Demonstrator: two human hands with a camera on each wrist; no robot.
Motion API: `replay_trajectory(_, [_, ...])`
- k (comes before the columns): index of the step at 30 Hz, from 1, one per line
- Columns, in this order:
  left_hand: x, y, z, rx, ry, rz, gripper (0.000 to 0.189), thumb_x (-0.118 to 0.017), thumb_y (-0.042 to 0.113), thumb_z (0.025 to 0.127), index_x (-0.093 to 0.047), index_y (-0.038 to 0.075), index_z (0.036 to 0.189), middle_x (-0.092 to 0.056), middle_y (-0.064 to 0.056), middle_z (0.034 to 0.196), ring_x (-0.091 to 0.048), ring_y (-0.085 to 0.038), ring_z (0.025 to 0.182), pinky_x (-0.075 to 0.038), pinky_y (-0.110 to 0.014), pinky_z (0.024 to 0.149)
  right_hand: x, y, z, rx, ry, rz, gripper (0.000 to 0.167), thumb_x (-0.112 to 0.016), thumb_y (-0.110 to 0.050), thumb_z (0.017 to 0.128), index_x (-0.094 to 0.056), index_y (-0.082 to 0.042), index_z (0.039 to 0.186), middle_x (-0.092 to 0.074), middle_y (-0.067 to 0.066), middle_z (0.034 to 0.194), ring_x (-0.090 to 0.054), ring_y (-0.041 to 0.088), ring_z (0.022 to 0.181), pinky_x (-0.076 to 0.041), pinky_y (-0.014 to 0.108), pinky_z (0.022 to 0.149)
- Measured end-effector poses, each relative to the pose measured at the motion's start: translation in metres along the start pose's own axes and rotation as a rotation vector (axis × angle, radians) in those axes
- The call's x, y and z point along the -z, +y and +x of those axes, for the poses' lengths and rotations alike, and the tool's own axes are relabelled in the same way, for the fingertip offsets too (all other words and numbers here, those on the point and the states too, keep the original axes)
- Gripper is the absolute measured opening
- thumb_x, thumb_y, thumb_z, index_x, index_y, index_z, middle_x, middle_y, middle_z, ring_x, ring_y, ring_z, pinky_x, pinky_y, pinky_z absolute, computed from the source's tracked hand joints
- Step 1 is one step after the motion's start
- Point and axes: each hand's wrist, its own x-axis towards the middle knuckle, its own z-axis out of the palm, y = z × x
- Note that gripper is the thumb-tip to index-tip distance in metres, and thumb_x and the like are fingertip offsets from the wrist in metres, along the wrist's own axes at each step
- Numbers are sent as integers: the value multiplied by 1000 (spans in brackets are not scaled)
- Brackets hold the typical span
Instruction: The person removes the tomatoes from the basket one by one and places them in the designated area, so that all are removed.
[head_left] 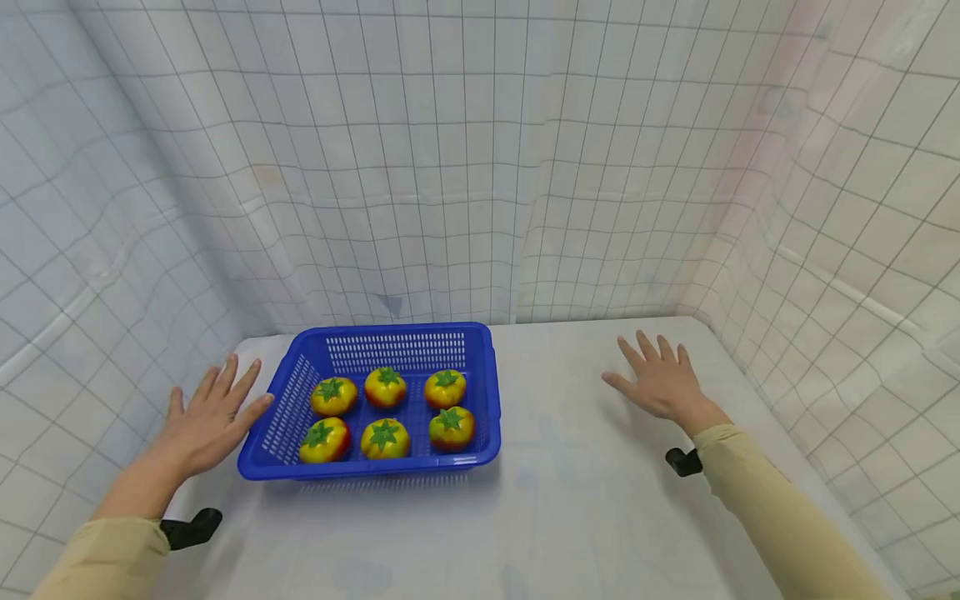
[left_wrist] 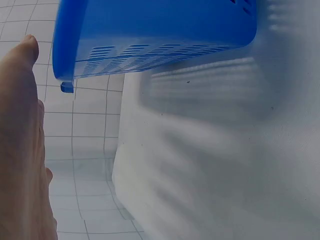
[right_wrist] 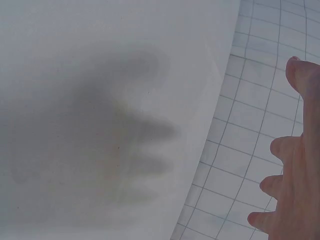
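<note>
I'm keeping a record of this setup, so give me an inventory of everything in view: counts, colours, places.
Basket: one, blue, on the table left of centre
Tomato-like fruits: six, yellow and red with green leafy tops, in two rows of three inside the basket
Table: one, white-topped, beneath the basket
Grid-lined sheeting: number of pieces unclear, white with dark lines, behind the table and at both sides
Wrist pieces: two, black, one at each wrist
Sleeves: two, pale yellow, on the forearms
Left hand: one, beside the basket's left end
Right hand: one, above the table's right part
</note>
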Motion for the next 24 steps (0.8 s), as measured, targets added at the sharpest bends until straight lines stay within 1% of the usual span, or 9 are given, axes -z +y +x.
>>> replay_trajectory(6, [-2,0,-5,-20,3,-32,75,-34,52,109,-1,13,164,7,-32,165,6,-59,147,14,-82,102,-5,-5,0,11,3,9,89,-34,-74,99,-27,-11,162,-18,27,165,-12,58,148,-3,73,114])
replay_trajectory(11, [-4,-2,-9,-21,4,-45,74,-35,50,109,-2,12,164,7,-31,165,5,-59,148,14,-82,101,-9,-9,1,23,28,20,89,-36,-74,99,-30,-11,161,-22,26,165,-15,57,148,-6,73,115])
replay_trajectory(15, [-6,-3,-11,-24,0,-47,74,-36,50,109,-3,12,164,5,-31,165,2,-61,147,11,-84,101,-12,-9,0,28,33,23,89,-36,-74,99,-30,-12,161,-23,26,165,-18,56,148,-9,73,115])
replay_trajectory(20, [-10,-3,-12,-40,37,-54,74,-38,48,109,-4,12,164,3,-30,166,-2,-61,147,9,-83,102,-12,-10,1,47,41,37,88,-37,-73,99,-30,-11,161,-25,25,164,-20,55,147,-13,72,114])
replay_trajectory(24, [-10,-2,-10,-57,70,-78,73,-39,46,109,-4,13,165,2,-28,167,-3,-60,147,10,-82,104,-10,-11,4,55,53,56,87,-38,-73,100,-30,-12,161,-25,24,165,-21,54,147,-14,71,115])
